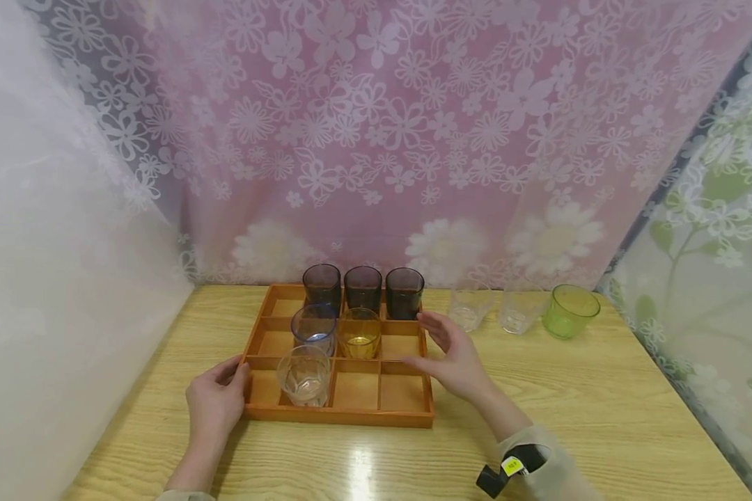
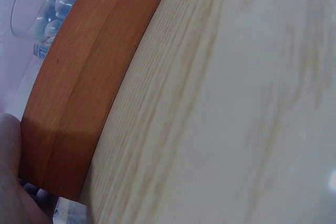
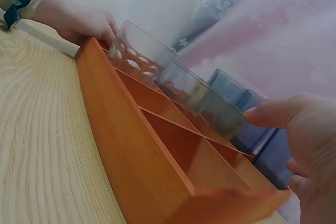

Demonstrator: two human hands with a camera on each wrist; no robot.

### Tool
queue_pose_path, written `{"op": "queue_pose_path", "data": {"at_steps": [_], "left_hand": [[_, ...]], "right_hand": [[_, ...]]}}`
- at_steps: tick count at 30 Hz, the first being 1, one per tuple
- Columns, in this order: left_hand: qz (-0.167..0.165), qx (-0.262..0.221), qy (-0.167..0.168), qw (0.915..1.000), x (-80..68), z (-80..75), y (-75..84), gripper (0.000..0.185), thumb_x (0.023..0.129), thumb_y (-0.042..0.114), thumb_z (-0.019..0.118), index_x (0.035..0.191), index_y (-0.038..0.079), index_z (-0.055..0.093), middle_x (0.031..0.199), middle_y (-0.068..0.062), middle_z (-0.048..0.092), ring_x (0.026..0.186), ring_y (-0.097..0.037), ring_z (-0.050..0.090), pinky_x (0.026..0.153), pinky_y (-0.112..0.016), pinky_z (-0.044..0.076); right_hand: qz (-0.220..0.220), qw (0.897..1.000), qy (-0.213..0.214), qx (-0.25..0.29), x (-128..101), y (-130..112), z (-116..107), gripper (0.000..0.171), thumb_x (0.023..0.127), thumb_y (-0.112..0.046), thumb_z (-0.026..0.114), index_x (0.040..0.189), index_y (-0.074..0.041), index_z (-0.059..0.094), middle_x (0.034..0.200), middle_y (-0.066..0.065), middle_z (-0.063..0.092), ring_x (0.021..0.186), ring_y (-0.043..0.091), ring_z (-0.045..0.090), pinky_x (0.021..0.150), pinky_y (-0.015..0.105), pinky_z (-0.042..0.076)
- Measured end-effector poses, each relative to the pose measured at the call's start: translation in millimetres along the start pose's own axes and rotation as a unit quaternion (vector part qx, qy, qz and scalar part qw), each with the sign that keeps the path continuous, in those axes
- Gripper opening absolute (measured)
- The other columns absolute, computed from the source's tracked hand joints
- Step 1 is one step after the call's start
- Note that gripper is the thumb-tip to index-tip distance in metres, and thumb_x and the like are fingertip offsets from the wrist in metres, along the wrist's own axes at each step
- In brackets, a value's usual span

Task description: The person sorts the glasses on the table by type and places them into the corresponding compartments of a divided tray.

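A divided wooden tray (image 1: 338, 417) lies on the table. My left hand (image 1: 216, 396) grips its left wall, thumb on one side and fingers on the other. At the right wall is my right hand (image 1: 454, 358), thumb stretched over a cell and fingers along the outer side near the back; whether they touch the wall I cannot tell. Three dark glasses (image 1: 363, 289) stand in the back row. In the middle row are a blue-tinted glass (image 1: 314, 330) and an amber glass (image 1: 359, 334). A clear glass (image 1: 304, 376) stands in the front row, left of centre.
Right of the tray, along the back of the table (image 1: 539, 403), stand two clear glasses, a nearer one (image 1: 466, 309) and a farther one (image 1: 517, 312), then a green glass (image 1: 570, 311). A flowered curtain (image 1: 382, 139) hangs behind; white sheeting (image 1: 69, 243) borders the left.
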State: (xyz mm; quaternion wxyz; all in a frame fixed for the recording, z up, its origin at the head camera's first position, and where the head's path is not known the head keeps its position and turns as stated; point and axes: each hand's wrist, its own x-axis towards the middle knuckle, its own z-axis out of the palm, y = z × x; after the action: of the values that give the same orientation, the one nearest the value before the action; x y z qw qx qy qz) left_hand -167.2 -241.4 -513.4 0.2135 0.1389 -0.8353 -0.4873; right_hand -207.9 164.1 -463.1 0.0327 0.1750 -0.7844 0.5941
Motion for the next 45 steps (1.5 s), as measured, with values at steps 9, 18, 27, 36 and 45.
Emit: {"op": "queue_pose_path", "data": {"at_steps": [9, 18, 27, 36, 45], "left_hand": [[-0.002, 0.002, 0.001, 1.0000, -0.5, -0.8, 1.2, 0.024, 0.101, 0.009, 0.072, 0.119, -0.005, 0.077, 0.111, -0.022, 0.077, 0.099, -0.032, 0.075, 0.066, -0.006, 0.050], [-0.005, 0.001, -0.006, 1.0000, -2.8, -1.8, 3.8, 0.026, 0.102, 0.010, 0.071, 0.121, -0.006, 0.076, 0.113, -0.024, 0.076, 0.101, -0.034, 0.074, 0.066, -0.006, 0.049], [-0.003, 0.005, -0.007, 1.0000, -2.8, -1.7, 2.4, 0.027, 0.103, 0.011, 0.071, 0.122, -0.006, 0.076, 0.113, -0.024, 0.076, 0.101, -0.035, 0.074, 0.066, -0.005, 0.048], [-0.002, 0.004, -0.003, 1.0000, -1.0, -0.3, 0.3, 0.025, 0.102, 0.011, 0.072, 0.120, -0.005, 0.077, 0.112, -0.023, 0.076, 0.099, -0.034, 0.075, 0.066, -0.006, 0.049], [-0.007, 0.003, -0.007, 0.9999, -2.1, -1.4, 2.0, 0.026, 0.102, 0.011, 0.072, 0.121, -0.006, 0.076, 0.113, -0.024, 0.076, 0.100, -0.034, 0.075, 0.066, -0.006, 0.049]], "right_hand": [[-0.004, 1.000, 0.025, -0.013, -13, 2, -25, 0.079, 0.086, -0.006, 0.090, 0.152, 0.005, 0.047, 0.153, 0.018, 0.054, 0.145, 0.037, 0.048, 0.118, 0.042, 0.036], [-0.010, 0.999, 0.043, -0.023, -23, 1, -48, 0.075, 0.087, -0.004, 0.088, 0.151, 0.004, 0.048, 0.151, 0.016, 0.054, 0.143, 0.039, 0.048, 0.117, 0.035, 0.038], [-0.009, 0.997, 0.063, -0.039, -32, 0, -71, 0.073, 0.088, -0.004, 0.087, 0.149, 0.006, 0.048, 0.150, 0.016, 0.054, 0.142, 0.041, 0.047, 0.114, 0.023, 0.038], [-0.004, 0.995, 0.085, -0.058, -39, -2, -89, 0.073, 0.089, -0.003, 0.086, 0.149, 0.009, 0.047, 0.148, 0.019, 0.054, 0.140, 0.029, 0.052, 0.113, 0.021, 0.039], [-0.002, 0.992, 0.101, -0.072, -47, 2, -106, 0.072, 0.090, -0.004, 0.086, 0.150, 0.006, 0.047, 0.148, 0.020, 0.054, 0.132, 0.003, 0.053, 0.110, 0.017, 0.040]]}}
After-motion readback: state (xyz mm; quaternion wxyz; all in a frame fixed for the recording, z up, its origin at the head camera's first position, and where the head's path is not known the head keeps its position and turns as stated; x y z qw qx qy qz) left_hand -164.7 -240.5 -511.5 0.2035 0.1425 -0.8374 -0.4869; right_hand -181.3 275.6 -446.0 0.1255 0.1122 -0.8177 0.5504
